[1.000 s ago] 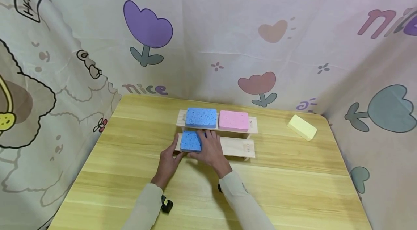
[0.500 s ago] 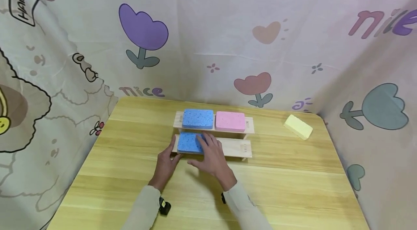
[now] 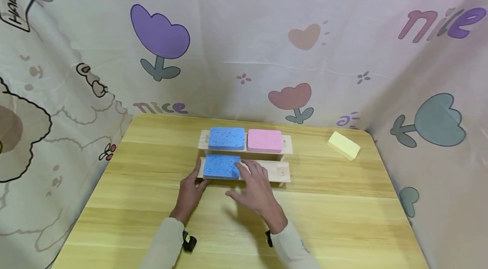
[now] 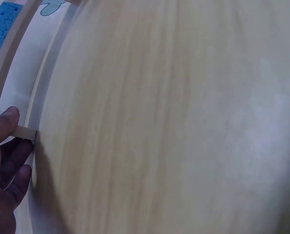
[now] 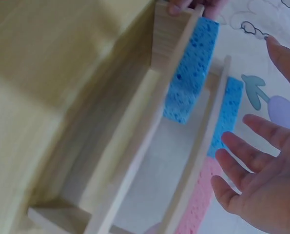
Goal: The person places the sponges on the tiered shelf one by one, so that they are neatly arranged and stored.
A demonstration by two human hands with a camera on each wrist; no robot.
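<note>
A small two-tier wooden rack (image 3: 267, 171) stands on the table. On its lower tier, toward the left end, lies a blue speckled sponge (image 3: 221, 166). The upper tier bears another blue sponge (image 3: 226, 138) and, right of it, a pink sponge (image 3: 264, 140). My left hand (image 3: 189, 191) holds the left end of the lower tier; in the left wrist view its thumb and fingers pinch a wooden leg (image 4: 25, 132). My right hand (image 3: 259, 188) hovers with spread fingers by the lower sponge's right end, and the right wrist view shows nothing in its palm.
A pale yellow sponge (image 3: 343, 145) lies at the table's back right. The wooden table (image 3: 328, 214) meets a patterned cloth (image 3: 228, 27) along its back edge, and the cloth also hangs at both sides.
My right hand has let go of the lower blue sponge and drawn back to the right, uncovering it. My left hand keeps its hold on the rack. The head view has shifted slightly.
</note>
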